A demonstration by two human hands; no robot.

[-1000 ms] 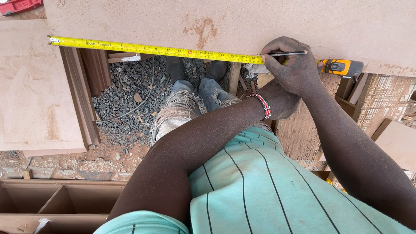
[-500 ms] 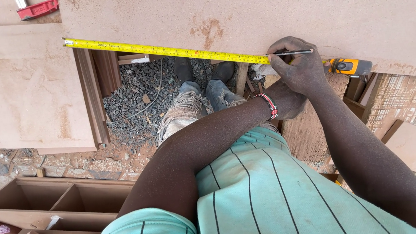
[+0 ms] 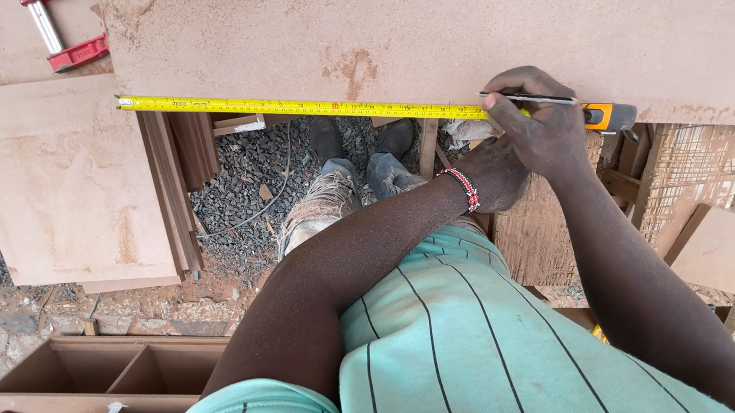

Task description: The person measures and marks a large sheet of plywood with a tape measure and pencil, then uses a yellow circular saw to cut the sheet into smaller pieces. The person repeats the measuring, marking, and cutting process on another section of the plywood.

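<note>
A tape measure lies along the near edge of a board, a clamp at its left.

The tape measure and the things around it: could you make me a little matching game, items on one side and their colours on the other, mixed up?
Things:
1. tape measure
2. clamp
3. shirt
4. board

Colours:
A. red with a silver bar
B. pale green with dark stripes
C. dusty brown
D. yellow

Pairs: 1-D, 2-A, 3-B, 4-C.

The tape lies stretched along the board's near edge. The right hand holds a pencil at it, and the left hand, with a beaded bracelet at the wrist, sits just below.
</note>
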